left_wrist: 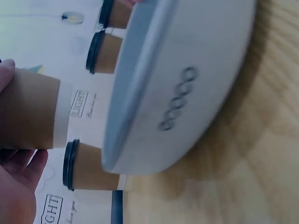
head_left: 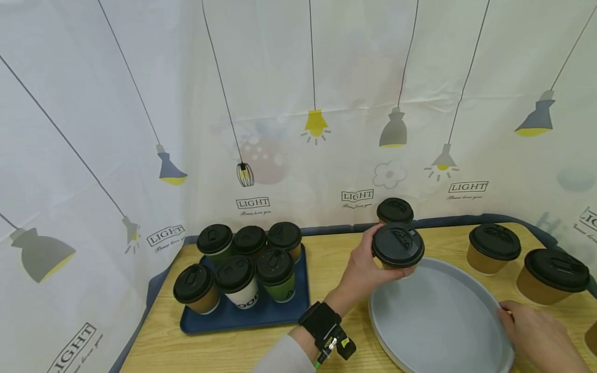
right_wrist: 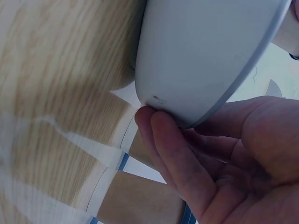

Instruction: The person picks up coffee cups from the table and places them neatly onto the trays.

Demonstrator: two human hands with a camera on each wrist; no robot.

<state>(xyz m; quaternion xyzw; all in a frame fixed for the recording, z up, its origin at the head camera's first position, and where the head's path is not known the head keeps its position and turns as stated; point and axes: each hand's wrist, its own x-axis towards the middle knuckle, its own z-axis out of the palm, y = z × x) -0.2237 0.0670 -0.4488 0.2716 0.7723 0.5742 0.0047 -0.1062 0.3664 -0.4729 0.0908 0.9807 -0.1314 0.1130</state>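
My left hand (head_left: 366, 269) grips a brown paper coffee cup (left_wrist: 32, 109) with a black lid (head_left: 398, 245), over the far left rim of a round grey tray (head_left: 440, 316). The cup is upright and raised off the tabletop. My right hand (head_left: 538, 331) holds the tray's right rim. In the right wrist view its fingertips (right_wrist: 166, 128) press the tray's outer wall from below, with the thumb side at the rim. The tray's inside shows bare grey. Behind the held cup stands another lidded brown cup (head_left: 395, 211), partly hidden.
On the left, a blue rectangular tray (head_left: 242, 324) carries several lidded cups, brown, green and white. Two brown cups, one (head_left: 493, 248) behind the other (head_left: 552, 277), stand right of the round tray. A lamp-printed cloth (head_left: 289, 67) hangs behind the wooden table (head_left: 331, 248).
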